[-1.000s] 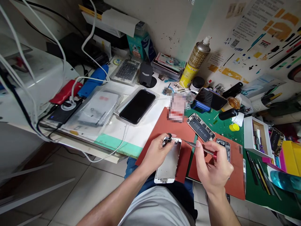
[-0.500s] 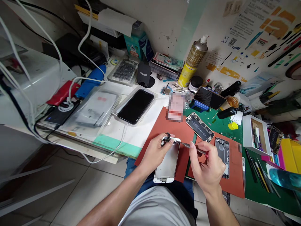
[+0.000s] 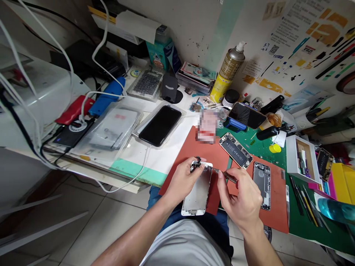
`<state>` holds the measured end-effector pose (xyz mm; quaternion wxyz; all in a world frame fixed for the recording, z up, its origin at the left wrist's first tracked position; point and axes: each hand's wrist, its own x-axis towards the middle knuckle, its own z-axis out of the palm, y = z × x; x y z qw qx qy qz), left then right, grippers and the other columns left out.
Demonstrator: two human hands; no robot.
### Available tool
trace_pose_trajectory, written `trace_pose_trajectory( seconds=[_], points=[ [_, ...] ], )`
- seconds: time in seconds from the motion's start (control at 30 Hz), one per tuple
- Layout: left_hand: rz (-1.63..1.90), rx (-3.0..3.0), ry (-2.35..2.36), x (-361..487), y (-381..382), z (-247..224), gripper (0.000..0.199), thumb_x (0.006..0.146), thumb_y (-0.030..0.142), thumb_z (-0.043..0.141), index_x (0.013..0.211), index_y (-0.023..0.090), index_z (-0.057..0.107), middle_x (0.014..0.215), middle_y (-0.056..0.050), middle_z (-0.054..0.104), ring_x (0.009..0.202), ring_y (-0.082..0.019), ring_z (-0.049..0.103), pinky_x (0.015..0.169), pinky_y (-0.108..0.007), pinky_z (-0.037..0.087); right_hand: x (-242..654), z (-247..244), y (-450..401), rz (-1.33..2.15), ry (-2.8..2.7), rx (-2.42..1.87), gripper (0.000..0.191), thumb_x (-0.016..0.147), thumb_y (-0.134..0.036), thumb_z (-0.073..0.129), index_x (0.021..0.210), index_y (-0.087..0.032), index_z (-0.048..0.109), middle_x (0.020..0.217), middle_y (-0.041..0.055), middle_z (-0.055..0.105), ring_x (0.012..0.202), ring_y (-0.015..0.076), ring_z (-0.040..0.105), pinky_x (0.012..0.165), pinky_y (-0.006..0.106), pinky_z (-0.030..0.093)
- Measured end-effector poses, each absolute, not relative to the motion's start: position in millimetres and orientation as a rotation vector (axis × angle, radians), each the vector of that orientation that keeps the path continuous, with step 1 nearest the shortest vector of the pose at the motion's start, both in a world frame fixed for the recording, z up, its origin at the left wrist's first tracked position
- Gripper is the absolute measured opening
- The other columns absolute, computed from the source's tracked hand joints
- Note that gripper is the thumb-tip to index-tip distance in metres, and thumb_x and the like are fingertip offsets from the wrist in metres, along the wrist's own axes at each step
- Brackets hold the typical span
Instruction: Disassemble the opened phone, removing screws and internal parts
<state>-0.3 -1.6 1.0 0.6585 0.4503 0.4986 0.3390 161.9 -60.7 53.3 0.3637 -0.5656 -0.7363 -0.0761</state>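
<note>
A white phone screen assembly (image 3: 196, 197) lies with its metal back up, its top end gripped by my left hand (image 3: 181, 181). Beside that thumb a small black flex part (image 3: 198, 161) sticks up at the screen's top edge. My right hand (image 3: 242, 195) is closed around a thin screwdriver (image 3: 230, 178), whose tip points left at the screen's top right corner. Whether the tip touches a screw is too small to tell. Right of this hand lies an opened phone housing (image 3: 262, 184), and behind it another opened phone with its battery (image 3: 235, 150) showing.
Under the work are reddish-brown mats (image 3: 183, 155) on a green mat (image 3: 302, 225). A black phone (image 3: 160, 125) rests to the left. Tweezers and slim tools (image 3: 309, 205) lie at right, near a white box (image 3: 302, 157). A spray can (image 3: 229, 70) stands behind; white cables (image 3: 130, 173) hang at left.
My right hand has shifted slightly left, with the screwdriver turned a little in its fingers. The left hand and the screen assembly stay nearly still.
</note>
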Motion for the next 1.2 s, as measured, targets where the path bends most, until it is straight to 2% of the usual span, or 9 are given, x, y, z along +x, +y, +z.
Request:
trace_pose_trajectory(
  seconds=[0.17, 0.37, 0.5, 0.77, 0.9, 1.1, 1.2],
  points=[
    [0.776, 1.013, 1.118, -1.6, -2.7, -1.0, 0.037, 0.091, 0.051, 0.069, 0.110, 0.020, 0.073, 0.105, -0.006, 0.076, 0.103, -0.025, 0.069, 0.090, -0.034, 0.050, 160.3, 53.3, -58.1, -0.298, -1.892, -1.465, 0.021, 0.093, -0.008, 0.076, 0.102, -0.017, 0.059, 0.073, -0.0008, 0.064, 0.057, 0.0105, 0.054, 0.054, 0.027, 0.046],
    [0.792, 1.009, 1.113, -2.3, -3.7, -1.8, 0.035, 0.091, 0.049, 0.070, 0.110, 0.020, 0.074, 0.104, -0.006, 0.076, 0.102, -0.025, 0.070, 0.088, -0.034, 0.051, 159.5, 50.9, -56.9, -0.277, -1.869, -1.483, 0.020, 0.093, -0.010, 0.076, 0.104, -0.015, 0.060, 0.077, 0.0010, 0.068, 0.060, 0.0112, 0.060, 0.057, 0.027, 0.049],
    [0.805, 1.012, 1.105, -2.8, -4.2, -1.9, 0.037, 0.091, 0.050, 0.071, 0.110, 0.020, 0.074, 0.105, -0.006, 0.077, 0.101, -0.025, 0.070, 0.089, -0.034, 0.052, 157.5, 49.5, -55.7, -0.318, -1.848, -1.482, 0.018, 0.094, -0.009, 0.075, 0.102, -0.016, 0.061, 0.074, -0.0002, 0.069, 0.056, 0.0102, 0.059, 0.055, 0.026, 0.048],
    [0.830, 1.009, 1.078, -3.6, -4.0, -7.8, 0.039, 0.091, 0.051, 0.072, 0.115, 0.019, 0.075, 0.118, -0.010, 0.077, 0.112, -0.028, 0.070, 0.098, -0.037, 0.051, 152.9, 48.5, -54.4, -0.288, -1.773, -1.508, 0.015, 0.096, -0.014, 0.075, 0.098, -0.017, 0.061, 0.071, -0.0015, 0.066, 0.056, 0.0106, 0.061, 0.056, 0.026, 0.048],
    [0.826, 1.006, 1.070, -4.9, -5.4, -6.3, 0.039, 0.090, 0.051, 0.074, 0.114, 0.020, 0.075, 0.119, -0.010, 0.077, 0.114, -0.028, 0.069, 0.095, -0.035, 0.051, 149.4, 45.6, -56.4, -0.277, -1.752, -1.501, 0.013, 0.096, -0.011, 0.072, 0.095, -0.018, 0.061, 0.071, -0.0016, 0.065, 0.056, 0.0102, 0.058, 0.055, 0.026, 0.046],
    [0.777, 0.985, 1.067, -7.6, -3.9, 3.2, 0.050, 0.088, 0.054, 0.075, 0.122, 0.017, 0.068, 0.105, -0.010, 0.077, 0.092, -0.024, 0.073, 0.078, -0.032, 0.055, 157.7, 52.1, -65.1, -0.182, -1.565, -1.553, 0.010, 0.097, -0.017, 0.071, 0.095, -0.020, 0.062, 0.074, -0.0021, 0.068, 0.057, 0.0102, 0.064, 0.057, 0.023, 0.050],
    [0.808, 1.030, 1.126, -4.7, 5.1, 1.8, 0.056, 0.088, 0.054, 0.073, 0.130, 0.017, 0.064, 0.105, -0.009, 0.075, 0.090, -0.022, 0.072, 0.077, -0.031, 0.054, 176.3, 50.1, -73.6, -0.183, -1.276, -1.652, 0.014, 0.094, -0.023, 0.076, 0.096, -0.020, 0.062, 0.076, -0.0020, 0.069, 0.057, 0.0102, 0.064, 0.053, 0.021, 0.050]
  ],
)
